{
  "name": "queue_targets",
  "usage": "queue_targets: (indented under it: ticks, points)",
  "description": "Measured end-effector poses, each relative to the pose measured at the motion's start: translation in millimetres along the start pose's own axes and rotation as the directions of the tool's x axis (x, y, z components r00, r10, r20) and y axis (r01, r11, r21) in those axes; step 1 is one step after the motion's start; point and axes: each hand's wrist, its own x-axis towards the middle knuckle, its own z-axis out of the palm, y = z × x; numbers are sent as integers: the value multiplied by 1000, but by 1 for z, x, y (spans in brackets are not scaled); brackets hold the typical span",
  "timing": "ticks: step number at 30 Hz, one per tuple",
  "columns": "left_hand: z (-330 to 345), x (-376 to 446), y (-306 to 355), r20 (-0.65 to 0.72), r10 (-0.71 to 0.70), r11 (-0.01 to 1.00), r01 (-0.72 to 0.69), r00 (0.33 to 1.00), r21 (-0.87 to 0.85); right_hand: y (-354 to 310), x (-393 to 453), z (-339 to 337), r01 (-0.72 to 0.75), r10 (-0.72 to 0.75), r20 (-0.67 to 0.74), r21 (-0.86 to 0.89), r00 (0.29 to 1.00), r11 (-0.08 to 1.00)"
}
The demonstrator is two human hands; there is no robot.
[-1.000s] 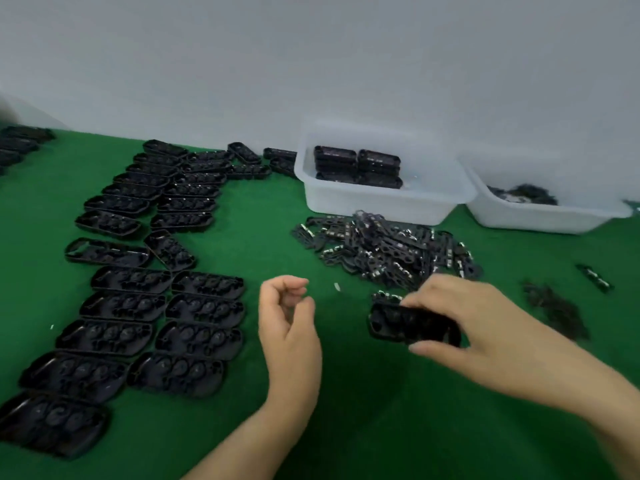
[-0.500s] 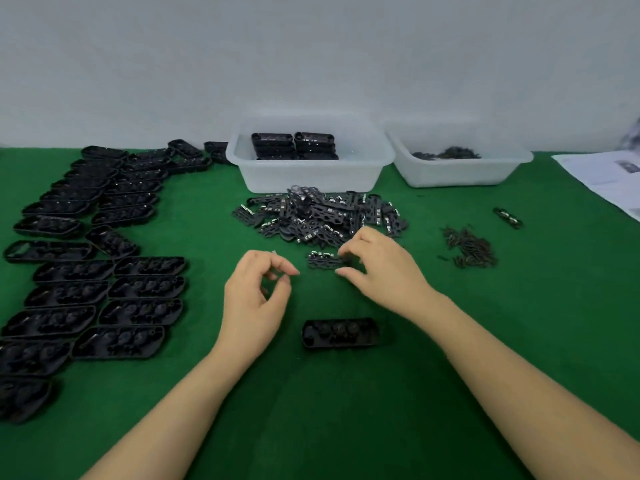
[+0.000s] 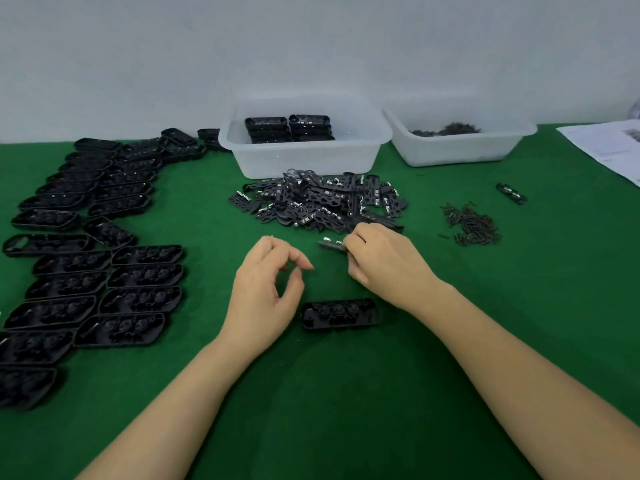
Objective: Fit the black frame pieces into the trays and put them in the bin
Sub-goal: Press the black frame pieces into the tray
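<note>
**Frame piece lifted from the pile**

Since half a second ago, my right hand has pinched one frame piece and raised it just clear of the pile of frame pieces mid-bench. My left hand hovers loosely curled, holding nothing, beside the empty tray near the front edge. The bin sits behind the pile, loaded trays stacked inside. Thin, light and probably stiff plastic with small metal clips: I judge it best held by its long edges, since pieces tangle easily.
</note>
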Motion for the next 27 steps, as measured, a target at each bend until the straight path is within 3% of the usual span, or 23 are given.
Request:
queue_targets:
  ticks: [2, 5, 7, 10, 14, 18, 21, 27]
  points:
    - [1, -1, 1, 23, 51, 998, -52, 998, 38, 1, -1, -2, -62, 64, -10, 93, 998, 994]
    - [1, -3, 5, 42, 86, 995, -88, 995, 50, 0, -2, -17, -180, 200, 11, 486, 980, 855]
    - [1, -4, 7, 59, 121, 991, -124, 991, 48, -7, -5, -29, -157, 159, 57, 651, 986, 743]
    - [-1, -4, 11, 13, 163, 987, -163, 987, 10, -17, -8, -37, -160, 91, 133, 729, 987, 665]
    - [-1, -5, 10, -32, 176, 983, -177, 984, -36, -15, -15, -37, -172, 100, 141, 758, 985, 629]
    - [-3, -7, 12, 38, 133, 988, -130, 990, -87, 5, -36, -34, -218, 76, 257, 589, 964, 778]
    - [-1, -9, 16, 158, 128, 984, -104, 979, -147, 4, -46, -27, -205, 26, 329, 522, 944, 828]
    - [-1, -12, 19, 257, 83, 990, -49, 963, -135, -1, -58, -17, -184, 46, 259, 543, 965, 820]
